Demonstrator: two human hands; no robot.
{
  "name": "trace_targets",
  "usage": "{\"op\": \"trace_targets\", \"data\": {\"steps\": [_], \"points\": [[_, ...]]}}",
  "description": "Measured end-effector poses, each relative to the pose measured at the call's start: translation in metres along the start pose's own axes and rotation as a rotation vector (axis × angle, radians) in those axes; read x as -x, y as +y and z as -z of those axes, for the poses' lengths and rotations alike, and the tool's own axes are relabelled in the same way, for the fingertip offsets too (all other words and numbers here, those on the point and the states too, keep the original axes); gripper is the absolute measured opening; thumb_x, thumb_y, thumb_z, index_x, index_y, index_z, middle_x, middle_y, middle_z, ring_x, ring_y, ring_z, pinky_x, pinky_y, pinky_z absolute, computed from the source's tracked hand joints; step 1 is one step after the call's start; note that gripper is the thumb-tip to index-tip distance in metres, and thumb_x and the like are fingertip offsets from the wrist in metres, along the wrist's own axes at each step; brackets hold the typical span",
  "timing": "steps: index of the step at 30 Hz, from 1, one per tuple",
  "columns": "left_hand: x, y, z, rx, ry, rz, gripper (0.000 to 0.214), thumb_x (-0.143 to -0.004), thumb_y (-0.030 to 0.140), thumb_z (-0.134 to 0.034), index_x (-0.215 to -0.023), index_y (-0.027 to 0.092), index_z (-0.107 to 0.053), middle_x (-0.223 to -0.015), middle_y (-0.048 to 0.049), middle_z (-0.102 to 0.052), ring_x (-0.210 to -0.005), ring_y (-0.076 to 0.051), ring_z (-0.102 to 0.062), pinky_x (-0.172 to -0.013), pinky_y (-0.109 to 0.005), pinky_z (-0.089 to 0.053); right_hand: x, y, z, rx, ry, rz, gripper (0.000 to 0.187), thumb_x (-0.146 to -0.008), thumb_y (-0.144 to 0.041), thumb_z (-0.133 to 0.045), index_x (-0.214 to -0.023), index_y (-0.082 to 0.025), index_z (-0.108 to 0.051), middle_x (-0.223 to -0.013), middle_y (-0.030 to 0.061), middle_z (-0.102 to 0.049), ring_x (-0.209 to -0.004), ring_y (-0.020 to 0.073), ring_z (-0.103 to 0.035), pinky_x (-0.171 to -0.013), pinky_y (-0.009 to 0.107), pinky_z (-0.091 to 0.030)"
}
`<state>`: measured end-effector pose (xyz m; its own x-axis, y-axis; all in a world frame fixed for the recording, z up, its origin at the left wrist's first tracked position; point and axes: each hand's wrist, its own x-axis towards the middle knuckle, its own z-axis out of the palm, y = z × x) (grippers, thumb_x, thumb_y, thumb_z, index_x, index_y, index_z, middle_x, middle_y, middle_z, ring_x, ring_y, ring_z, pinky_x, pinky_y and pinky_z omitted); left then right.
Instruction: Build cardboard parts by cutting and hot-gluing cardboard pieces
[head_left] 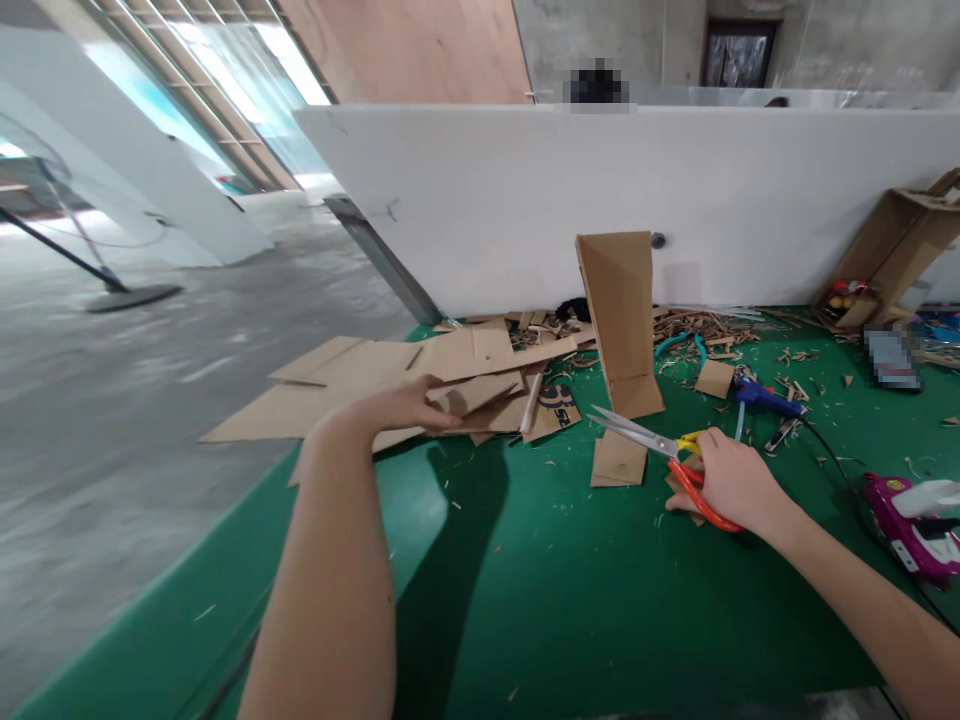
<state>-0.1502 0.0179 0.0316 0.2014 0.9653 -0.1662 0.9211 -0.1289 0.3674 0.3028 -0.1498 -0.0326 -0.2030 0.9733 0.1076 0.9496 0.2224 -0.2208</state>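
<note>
My left hand [409, 405] is closed on the edge of a cardboard piece [480, 392] at the front of a pile of flat cardboard sheets [352, 375]. In my right hand [731, 480] are scissors [637, 432] with red and yellow handles. Their blades point left, with the tips slightly apart. A small cardboard piece [673, 482] lies partly hidden beneath the scissors and my right hand. Close to the blades, a square of cardboard [619, 460] rests on the green tabletop [570, 590]. Behind it stands a tall folded cardboard piece [621, 310].
A blue glue gun [772, 398], teal-handled pliers [679, 343] and a phone [892, 358] lie to the right. A magenta tissue pack [911, 530] sits at the right edge. Cardboard scraps [697, 328] line the white partition [480, 200]. A cardboard box [889, 245] leans there.
</note>
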Motion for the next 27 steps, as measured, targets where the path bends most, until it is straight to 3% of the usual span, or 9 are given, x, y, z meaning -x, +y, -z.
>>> {"op": "trace_targets", "data": {"steps": [4, 8, 11, 15, 18, 20, 22, 24, 27], "points": [[0.021, 0.017, 0.022, 0.147, -0.046, -0.012, 0.081, -0.071, 0.055, -0.077, -0.134, 0.015, -0.047, -0.108, -0.0176, -0.075, -0.092, -0.031, -0.073, -0.065, -0.034, -0.058, 0.001, -0.001, -0.005, 0.01, 0.008, -0.023, 0.06, -0.064, -0.061, -0.081, -0.098, -0.019, -0.055, -0.103, 0.0134, -0.06, -0.096, 0.0338, -0.065, -0.062, 0.036, -0.05], [0.027, 0.033, 0.026, 0.569, -0.174, -0.364, 0.064, -0.084, 0.044, -0.068, -0.143, 0.029, -0.047, -0.122, -0.0168, -0.07, -0.09, -0.032, -0.075, -0.057, -0.035, -0.06, 0.002, 0.0, -0.004, -0.062, -0.007, -0.036, 0.048, -0.069, -0.05, -0.079, -0.094, -0.019, -0.053, -0.102, 0.0113, -0.059, -0.095, 0.0309, -0.063, -0.066, 0.036, -0.049], [0.022, 0.044, 0.016, 0.948, -0.228, -0.535, 0.059, -0.082, 0.053, -0.061, -0.136, 0.028, -0.056, -0.113, -0.0177, -0.074, -0.077, -0.034, -0.074, -0.051, -0.041, -0.058, 0.002, 0.002, 0.002, -0.229, -0.014, -0.044, 0.044, -0.068, -0.047, -0.079, -0.088, -0.021, -0.049, -0.095, 0.0068, -0.058, -0.082, 0.0244, -0.061, -0.066, 0.035, -0.047], [0.02, 0.052, 0.003, 1.192, -0.102, -0.475, 0.078, -0.065, 0.065, -0.06, -0.13, 0.021, -0.058, -0.092, -0.0196, -0.076, -0.059, -0.034, -0.069, -0.038, -0.042, -0.051, 0.002, 0.01, 0.01, -0.638, 0.022, -0.058, 0.043, -0.07, -0.048, -0.078, -0.087, -0.024, -0.047, -0.086, 0.0028, -0.057, -0.072, 0.0208, -0.059, -0.065, 0.035, -0.048], [0.022, 0.056, 0.002, 1.31, 0.013, -0.561, 0.09, -0.063, 0.073, -0.053, -0.139, 0.025, -0.049, -0.083, -0.014, -0.074, -0.046, -0.026, -0.062, -0.027, -0.029, -0.039, -0.001, 0.015, 0.013, -0.978, 0.079, -0.055, 0.043, -0.071, -0.048, -0.078, -0.091, -0.025, -0.047, -0.095, 0.0045, -0.058, -0.087, 0.0247, -0.063, -0.073, 0.038, -0.052], [0.024, 0.063, 0.002, 1.336, 0.004, -0.645, 0.098, -0.06, 0.079, -0.051, -0.141, 0.026, -0.045, -0.083, -0.0116, -0.073, -0.043, -0.021, -0.059, -0.026, -0.025, -0.036, -0.004, 0.016, 0.014, -1.143, 0.145, -0.03, 0.045, -0.07, -0.048, -0.079, -0.091, -0.026, -0.046, -0.099, 0.0043, -0.056, -0.102, 0.0271, -0.062, -0.088, 0.042, -0.052], [0.027, 0.077, 0.0, 1.283, -0.078, -0.7, 0.103, -0.053, 0.079, -0.058, -0.141, 0.028, -0.045, -0.091, -0.0131, -0.072, -0.05, -0.023, -0.063, -0.028, -0.026, -0.041, -0.008, 0.017, 0.013, -1.256, 0.22, -0.017, 0.047, -0.069, -0.051, -0.08, -0.088, -0.026, -0.045, -0.099, 0.0032, -0.053, -0.11, 0.0272, -0.061, -0.099, 0.043, -0.048], [0.03, 0.097, -0.006, 1.215, -0.158, -0.721, 0.099, -0.051, 0.071, -0.066, -0.138, 0.028, -0.048, -0.109, -0.0169, -0.069, -0.071, -0.034, -0.071, -0.034, -0.033, -0.05, -0.011, 0.017, 0.013, -1.315, 0.272, -0.028, 0.048, -0.067, -0.054, -0.079, -0.086, -0.026, -0.045, -0.098, 0.0024, -0.052, -0.11, 0.0265, -0.061, -0.103, 0.044, -0.046], [0.031, 0.125, -0.013, 1.174, -0.15, -0.744, 0.079, -0.062, 0.054, -0.071, -0.135, 0.029, -0.05, -0.133, -0.0163, -0.057, -0.1, -0.043, -0.067, -0.057, -0.05, -0.062, -0.012, 0.018, 0.014, -1.355, 0.27, -0.09, 0.048, -0.066, -0.058, -0.077, -0.084, -0.026, -0.046, -0.094, 0.0034, -0.055, -0.103, 0.0267, -0.062, -0.094, 0.042, -0.052]]}}
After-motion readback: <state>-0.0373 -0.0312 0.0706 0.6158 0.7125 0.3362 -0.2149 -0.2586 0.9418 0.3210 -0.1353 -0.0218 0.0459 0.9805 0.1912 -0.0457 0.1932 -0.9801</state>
